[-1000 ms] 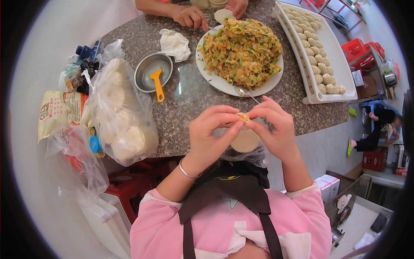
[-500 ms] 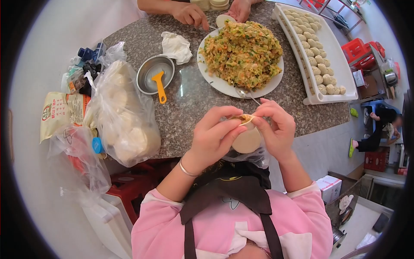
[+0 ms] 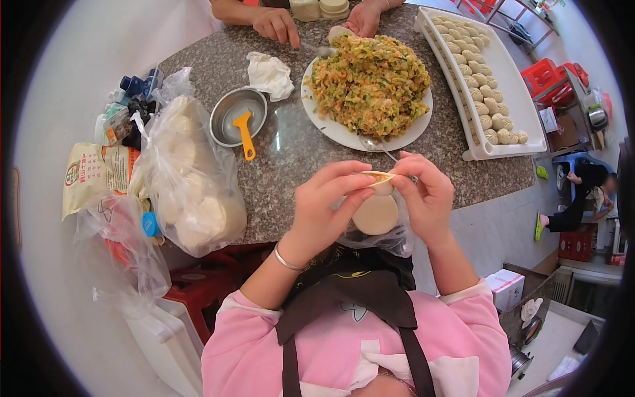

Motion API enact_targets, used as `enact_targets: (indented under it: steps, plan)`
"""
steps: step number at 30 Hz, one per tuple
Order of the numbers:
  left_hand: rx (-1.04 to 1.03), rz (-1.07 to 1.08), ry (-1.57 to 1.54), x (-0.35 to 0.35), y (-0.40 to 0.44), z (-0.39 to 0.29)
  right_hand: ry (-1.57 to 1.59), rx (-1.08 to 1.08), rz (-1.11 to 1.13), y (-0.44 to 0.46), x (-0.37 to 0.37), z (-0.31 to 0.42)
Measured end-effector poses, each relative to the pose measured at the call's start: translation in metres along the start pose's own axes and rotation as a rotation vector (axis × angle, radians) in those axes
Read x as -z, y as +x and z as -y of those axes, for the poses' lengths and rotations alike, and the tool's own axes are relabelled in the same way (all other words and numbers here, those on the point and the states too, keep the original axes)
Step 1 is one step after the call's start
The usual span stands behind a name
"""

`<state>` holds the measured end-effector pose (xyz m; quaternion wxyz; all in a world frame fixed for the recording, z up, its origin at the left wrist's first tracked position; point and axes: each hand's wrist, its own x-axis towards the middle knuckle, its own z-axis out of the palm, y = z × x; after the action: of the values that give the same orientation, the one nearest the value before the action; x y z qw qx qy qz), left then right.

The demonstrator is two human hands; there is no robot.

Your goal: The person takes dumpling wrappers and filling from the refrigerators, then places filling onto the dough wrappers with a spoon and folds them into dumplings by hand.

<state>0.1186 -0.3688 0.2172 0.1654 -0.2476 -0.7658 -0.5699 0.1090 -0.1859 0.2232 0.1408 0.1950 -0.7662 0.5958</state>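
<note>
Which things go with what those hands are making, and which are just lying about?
Belong to the job:
folded wrapper, pinched by left hand and right hand
pale dough round beneath
heap of filling
pleated dumplings on the white tray

Probably just lying about:
crumpled white paper
metal bowl
orange tool leaning in it
printed bag

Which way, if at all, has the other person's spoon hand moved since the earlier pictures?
Yes. The other person's spoon hand has moved toward the picture's left, judged against the plate.
</note>
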Motion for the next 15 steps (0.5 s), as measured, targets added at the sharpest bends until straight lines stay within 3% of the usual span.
enact_targets:
  steps: [2, 4, 11, 13, 15]
  plan:
    - [0.057, 0.015, -0.055, 0.001, -0.001, -0.001, -0.016, 0.007, 0.03, 0.003, 0.006, 0.001]
    - [0.031, 0.051, 0.0, 0.004, 0.002, -0.003, -0.017, -0.084, 0.215, 0.008, 0.015, 0.008]
    - [-0.013, 0.067, -0.039, 0.0, 0.0, -0.002, -0.125, 0.015, 0.191, 0.011, 0.011, 0.013]
    - [0.231, -0.086, -0.322, -0.008, -0.004, -0.006, -0.21, 0.037, 0.107, 0.007, 0.006, 0.011]
    - [0.267, -0.116, -0.37, -0.008, -0.004, -0.008, -0.232, 0.081, 0.123, 0.008, 0.007, 0.014]
